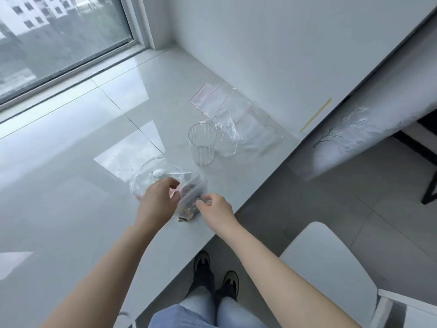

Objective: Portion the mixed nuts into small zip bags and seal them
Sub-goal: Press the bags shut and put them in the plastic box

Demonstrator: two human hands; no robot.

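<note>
A small zip bag point(192, 197) with mixed nuts in its lower part lies on the white counter point(71, 185) near the front edge. My right hand point(216, 213) pinches the bag's right side with curled fingers. My left hand point(157, 202) hovers at the bag's left edge, fingers loosely curled; whether it touches the bag is unclear. Behind the left hand stands a clear glass bowl point(146, 176) with a white plastic spoon point(170, 172) resting across it.
A ribbed clear glass point(202, 144) stands upright behind the bag. A pile of empty zip bags point(231, 114) lies further back by the wall. The counter edge runs diagonally to the right; a white chair point(331, 268) stands below.
</note>
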